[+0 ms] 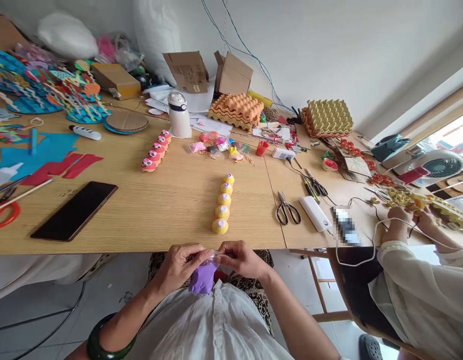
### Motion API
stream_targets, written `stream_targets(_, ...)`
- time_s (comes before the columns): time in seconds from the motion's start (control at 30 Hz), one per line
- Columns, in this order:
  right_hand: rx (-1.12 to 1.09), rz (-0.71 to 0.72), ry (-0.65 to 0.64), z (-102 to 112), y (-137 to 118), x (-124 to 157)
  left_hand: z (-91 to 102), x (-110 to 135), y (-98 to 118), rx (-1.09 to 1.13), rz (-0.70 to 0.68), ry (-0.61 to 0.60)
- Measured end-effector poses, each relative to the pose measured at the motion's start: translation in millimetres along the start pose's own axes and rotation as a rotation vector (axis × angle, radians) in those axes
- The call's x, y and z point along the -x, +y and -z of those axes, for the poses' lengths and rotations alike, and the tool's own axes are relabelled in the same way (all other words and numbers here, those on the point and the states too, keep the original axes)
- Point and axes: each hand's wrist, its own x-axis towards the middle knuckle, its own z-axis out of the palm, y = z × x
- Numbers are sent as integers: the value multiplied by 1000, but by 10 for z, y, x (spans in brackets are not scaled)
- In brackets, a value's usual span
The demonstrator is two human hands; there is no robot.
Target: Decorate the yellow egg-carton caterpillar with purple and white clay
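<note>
In front of my chest, just off the table's front edge, my left hand (186, 261) and my right hand (237, 257) pinch the top of a small clear bag of purple clay (202, 278). The bag hangs below my fingertips, its purple content bulging at the bottom. Beyond my hands, on the table, lies a row of yellow egg-carton cups (223, 200) with pale purple dabs on top. Farther back and to the left is a similar row of cups (156, 151), coloured pink with small dark and white details.
A black phone (74, 211) lies left, near red paper strips. Scissors (287, 209) and a white power bank (316, 214) are right. Small bags of coloured clay (219, 145) and stacked egg trays (237, 111) stand farther back. At far right, a co-worker's hands (411, 222) handle yellow pieces.
</note>
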Motion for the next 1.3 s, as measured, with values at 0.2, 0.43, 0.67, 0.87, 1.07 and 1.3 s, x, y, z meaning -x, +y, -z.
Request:
stream_targets(0.2, -249, -17, 356, 471, -303, -212, 273, -276, -282, -83, 10, 214)
stream_targets(0.43, -337, -95, 767, 1386, -285, -980, 609, -452, -754, -377, -110, 144)
stream_targets(0.67, -268, -333, 875, 1710, -101, -1847, 568, -446, -776, -507, -170, 109)
stream_targets(0.87, -126, -386, 874, 1748, -56, -2407, 571, -467, -739, -569, -196, 129)
stream_targets(1.07, 36, -284, 962, 1747, 149, -2259, 541, -480, -731, -565, -211, 142)
stream_targets(1.3, 94, -94, 1027, 1618, 322, -1498, 554, -493, -701, -559, -216, 109)
